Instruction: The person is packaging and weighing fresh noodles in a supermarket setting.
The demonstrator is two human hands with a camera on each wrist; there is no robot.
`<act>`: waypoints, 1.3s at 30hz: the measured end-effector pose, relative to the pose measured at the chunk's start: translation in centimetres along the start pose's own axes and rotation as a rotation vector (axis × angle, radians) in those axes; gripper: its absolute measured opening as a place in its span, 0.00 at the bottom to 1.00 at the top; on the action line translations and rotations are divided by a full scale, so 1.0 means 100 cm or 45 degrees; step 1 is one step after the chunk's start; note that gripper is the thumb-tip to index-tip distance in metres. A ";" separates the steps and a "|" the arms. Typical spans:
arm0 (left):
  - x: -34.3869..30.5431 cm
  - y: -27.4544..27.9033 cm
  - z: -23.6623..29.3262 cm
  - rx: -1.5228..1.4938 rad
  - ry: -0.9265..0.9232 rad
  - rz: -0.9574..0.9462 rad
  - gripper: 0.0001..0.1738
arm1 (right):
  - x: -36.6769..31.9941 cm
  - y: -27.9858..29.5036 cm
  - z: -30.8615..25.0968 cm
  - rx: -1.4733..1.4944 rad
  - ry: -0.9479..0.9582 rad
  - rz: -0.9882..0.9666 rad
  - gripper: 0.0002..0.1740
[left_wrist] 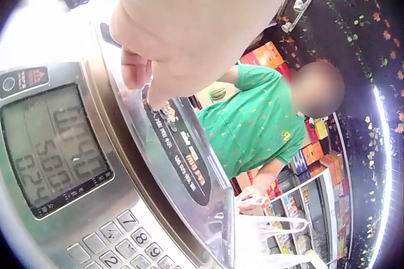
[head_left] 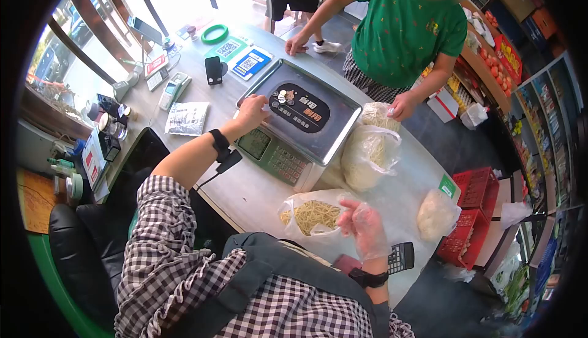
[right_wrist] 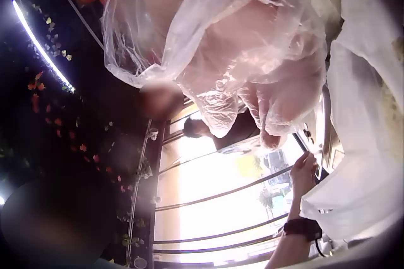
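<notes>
My bare left hand (head_left: 251, 114) is over the near edge of the weighing scale's metal tray (head_left: 257, 84), its fingers loosely bent. Several coins (head_left: 285, 97) lie on the tray just beyond its fingertips. The scale's lit display (left_wrist: 57, 149) and keypad (left_wrist: 129, 244) show in the left wrist view. My right hand (head_left: 361, 225) wears a clear plastic glove (right_wrist: 259, 61) and holds nothing, fingers slightly curled. It hovers at the right side of an opened white bag of noodles (head_left: 315, 217). A fuller plastic bag of pale noodles (head_left: 367, 157) stands beside the scale.
Across the counter (head_left: 422, 172), a person in a green shirt (head_left: 407, 29) touches the upper noodle bag (head_left: 380, 116). A calculator (head_left: 401, 256) lies right of my gloved hand. Another pale bag (head_left: 436, 214), QR code signs (head_left: 250, 63), a card terminal (head_left: 174, 90) and a silvery packet (head_left: 187, 119) sit around.
</notes>
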State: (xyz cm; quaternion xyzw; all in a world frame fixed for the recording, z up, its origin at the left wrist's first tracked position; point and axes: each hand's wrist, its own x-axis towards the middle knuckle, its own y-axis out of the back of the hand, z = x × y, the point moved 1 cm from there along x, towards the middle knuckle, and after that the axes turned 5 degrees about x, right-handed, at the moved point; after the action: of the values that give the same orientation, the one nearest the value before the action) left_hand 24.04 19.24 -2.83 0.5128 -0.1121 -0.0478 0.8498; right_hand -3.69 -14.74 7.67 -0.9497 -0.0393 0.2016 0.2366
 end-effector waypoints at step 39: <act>-0.180 0.105 0.192 -0.855 -0.631 -0.444 0.33 | -0.003 -0.072 0.003 0.499 0.197 -0.563 0.37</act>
State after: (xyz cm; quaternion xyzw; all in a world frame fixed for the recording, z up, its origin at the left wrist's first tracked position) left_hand 1.66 11.18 12.51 0.1928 -0.2024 -0.3455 0.8958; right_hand -4.00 -8.27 10.87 -0.8669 -0.1872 0.0761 0.4556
